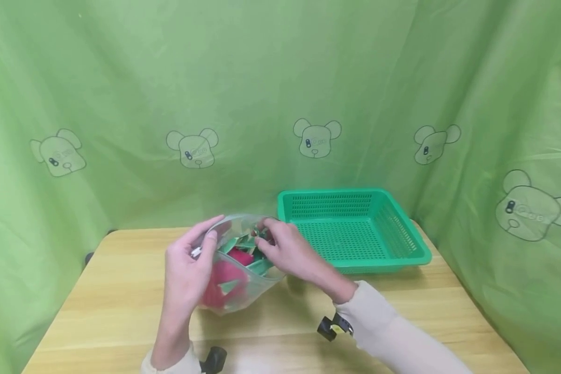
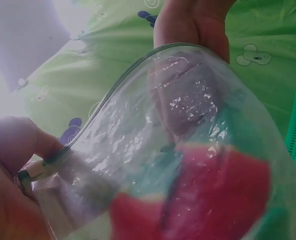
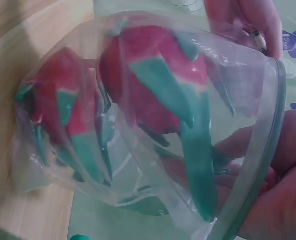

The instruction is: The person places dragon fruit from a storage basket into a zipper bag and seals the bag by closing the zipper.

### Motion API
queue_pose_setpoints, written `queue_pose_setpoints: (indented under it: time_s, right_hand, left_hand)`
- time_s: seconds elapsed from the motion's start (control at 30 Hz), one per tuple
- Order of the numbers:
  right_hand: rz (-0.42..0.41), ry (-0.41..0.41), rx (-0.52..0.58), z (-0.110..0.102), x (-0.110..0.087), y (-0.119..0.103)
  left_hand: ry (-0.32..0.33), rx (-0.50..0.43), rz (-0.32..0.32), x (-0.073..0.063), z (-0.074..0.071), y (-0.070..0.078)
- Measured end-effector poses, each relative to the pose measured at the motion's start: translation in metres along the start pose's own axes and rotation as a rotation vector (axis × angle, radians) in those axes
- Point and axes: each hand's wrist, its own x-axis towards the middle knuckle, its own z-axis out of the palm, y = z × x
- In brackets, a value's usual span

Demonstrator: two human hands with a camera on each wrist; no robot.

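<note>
A clear zip bag [image 1: 257,298] with a green-edged mouth is held over the table, its mouth spread open. Through the plastic in the right wrist view I see two dragon fruits [image 3: 148,65], pinkish red with long green scales. My left hand [image 1: 185,272] pinches the bag's rim at the left, beside the white zip slider [image 2: 35,171]. From the right, my right hand [image 1: 290,252] reaches through the mouth, its thumb and fingers inside among the green scales of the nearer fruit. I cannot tell whether they grip it.
A green plastic basket [image 1: 421,257] with slotted walls stands behind and to the right of the bag on the wooden table [image 1: 131,275]. Green curtains [image 1: 252,78] with bear-head prints surround the table at the back and sides.
</note>
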Motion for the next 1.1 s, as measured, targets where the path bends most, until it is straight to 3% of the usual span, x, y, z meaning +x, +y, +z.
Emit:
queue_pose_setpoints:
  time_s: [0.2,0.5,0.83,1.1]
  right_hand:
    - [0.037,-0.049,0.110,0.009,0.007,-0.001]
    - [-0.080,-0.096,-0.140,0.017,0.020,-0.004]
    - [-0.110,-0.192,-0.213,0.001,0.013,-0.003]
    - [-0.172,-0.209,-0.192,-0.029,-0.008,0.000]
  left_hand:
    - [0.034,0.011,0.023,0.000,0.000,0.000]
    - [0.069,-0.005,0.058,0.000,-0.001,-0.001]
    - [0.067,-0.069,0.036,0.001,-0.002,-0.002]
    - [0.051,-0.110,0.026,0.002,-0.001,-0.002]
